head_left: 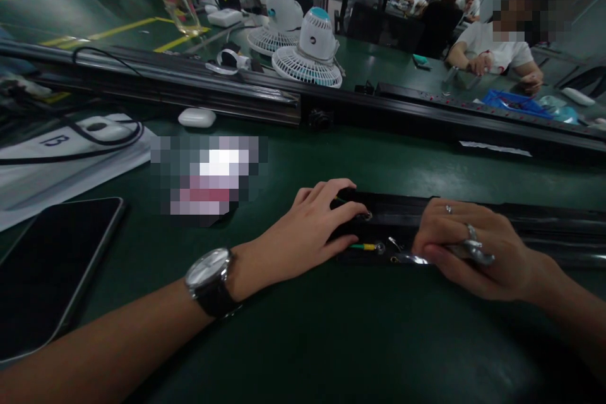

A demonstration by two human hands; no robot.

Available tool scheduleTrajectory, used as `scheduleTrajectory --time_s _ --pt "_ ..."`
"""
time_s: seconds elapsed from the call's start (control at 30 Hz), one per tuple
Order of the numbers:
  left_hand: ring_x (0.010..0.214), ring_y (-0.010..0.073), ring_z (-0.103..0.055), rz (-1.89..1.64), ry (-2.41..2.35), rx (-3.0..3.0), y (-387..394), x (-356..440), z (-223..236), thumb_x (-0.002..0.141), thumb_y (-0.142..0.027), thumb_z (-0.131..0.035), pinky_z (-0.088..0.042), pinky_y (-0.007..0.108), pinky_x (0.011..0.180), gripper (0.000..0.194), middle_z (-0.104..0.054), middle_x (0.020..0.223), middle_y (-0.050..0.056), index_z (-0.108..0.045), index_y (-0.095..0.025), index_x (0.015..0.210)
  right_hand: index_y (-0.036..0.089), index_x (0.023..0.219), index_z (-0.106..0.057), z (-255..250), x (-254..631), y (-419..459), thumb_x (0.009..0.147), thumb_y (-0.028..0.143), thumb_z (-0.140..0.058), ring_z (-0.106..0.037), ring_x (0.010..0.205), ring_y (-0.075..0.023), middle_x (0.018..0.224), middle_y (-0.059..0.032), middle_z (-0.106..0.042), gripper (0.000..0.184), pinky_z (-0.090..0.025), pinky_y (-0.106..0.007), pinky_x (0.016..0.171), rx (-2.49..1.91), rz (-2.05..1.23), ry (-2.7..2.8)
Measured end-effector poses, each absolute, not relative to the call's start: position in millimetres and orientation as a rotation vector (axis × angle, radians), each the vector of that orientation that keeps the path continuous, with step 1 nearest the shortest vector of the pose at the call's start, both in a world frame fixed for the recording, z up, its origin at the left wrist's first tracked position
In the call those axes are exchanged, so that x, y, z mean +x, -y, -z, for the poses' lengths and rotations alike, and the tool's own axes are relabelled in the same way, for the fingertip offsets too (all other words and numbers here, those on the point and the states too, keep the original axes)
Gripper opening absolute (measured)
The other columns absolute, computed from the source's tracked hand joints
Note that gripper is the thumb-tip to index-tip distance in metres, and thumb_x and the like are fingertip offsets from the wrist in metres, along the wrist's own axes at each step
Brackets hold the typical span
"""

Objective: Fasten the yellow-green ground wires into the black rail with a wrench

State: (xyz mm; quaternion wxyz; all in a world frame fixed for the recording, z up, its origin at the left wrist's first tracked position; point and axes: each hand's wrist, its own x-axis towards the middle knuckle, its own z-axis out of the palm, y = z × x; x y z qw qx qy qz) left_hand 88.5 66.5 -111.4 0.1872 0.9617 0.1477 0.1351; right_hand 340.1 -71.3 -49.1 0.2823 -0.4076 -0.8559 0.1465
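My left hand (326, 214) lies over the left end of a long black rail (402, 205), fingers bent across it and thumb at the near side. Close to the thumb is a green wire (367, 246) with a yellow sleeve and a ring terminal (379, 247). In my right hand (473, 246), closed in a fist, is a shiny metal tool (480, 254). Its kind is mostly hidden by the fingers; a bright metal part (411, 259) shows on the hand's left, low over the rail.
At the left lie a phone (57, 271), a white plastic bag (71, 145) with a black cable, and a pixelated object (213, 177). A white case (197, 117) sits near long rails (426, 110) crossing the table. Behind stand two fans (312, 44); a person (497, 50) sits opposite.
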Motion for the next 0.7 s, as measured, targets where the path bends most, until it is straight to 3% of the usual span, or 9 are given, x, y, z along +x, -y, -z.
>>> scheduleTrajectory --time_s 0.2,0.43,0.57,0.63,0.7 --pt "0.145 0.0336 -0.036 -0.479 -0.424 2.701 -66 86 106 0.099 -0.032 -0.068 -0.04 0.056 0.114 0.049 -0.035 0.159 0.01 -0.05 -0.032 0.144 0.022 0.096 -0.069 49 354 57 0.101 0.022 -0.062 -0.068 0.061 -0.0116 0.075 0.0024 -0.075 0.009 -0.047 -0.025 0.057 -1.414 -0.312 1.95" --pt "0.142 0.0303 -0.039 -0.767 -0.108 2.87 -70 87 90 0.101 -0.019 -0.064 -0.038 0.05 0.112 0.014 -0.047 0.15 0.01 -0.066 -0.023 0.114 0.02 0.086 -0.071 50 345 17 0.1 0.027 -0.063 -0.071 0.059 -0.0127 0.067 0.003 -0.075 0.018 -0.05 -0.025 0.06 -1.498 -0.441 1.937" --pt "0.125 0.0255 -0.05 -0.722 0.075 3.041 -65 95 79 0.103 -0.02 -0.061 -0.04 0.042 0.1 0.013 -0.061 0.131 0.008 -0.069 -0.024 0.112 0.02 0.086 -0.072 56 341 10 0.099 0.028 -0.064 -0.071 0.057 -0.013 0.065 0.0041 -0.075 0.018 -0.05 -0.025 0.06 -1.504 -0.484 1.919" --pt "0.104 0.0202 -0.055 -0.676 0.172 3.129 -60 101 74 0.103 -0.021 -0.061 -0.04 0.037 0.088 0.013 -0.065 0.113 0.004 -0.072 -0.026 0.108 0.02 0.085 -0.072 60 342 12 0.101 0.029 -0.061 -0.07 0.054 -0.013 0.063 0.0038 -0.074 0.021 -0.05 -0.025 0.055 -1.491 -0.518 1.875" --pt "0.1 0.0187 -0.056 -0.54 0.307 3.207 -55 109 72 0.106 -0.022 -0.057 -0.039 0.037 0.084 0.019 -0.066 0.113 0.002 -0.073 -0.029 0.111 0.021 0.082 -0.071 66 345 15 0.102 0.031 -0.06 -0.069 0.051 -0.0139 0.061 0.0034 -0.073 0.025 -0.048 -0.026 0.052 -1.475 -0.546 1.842"
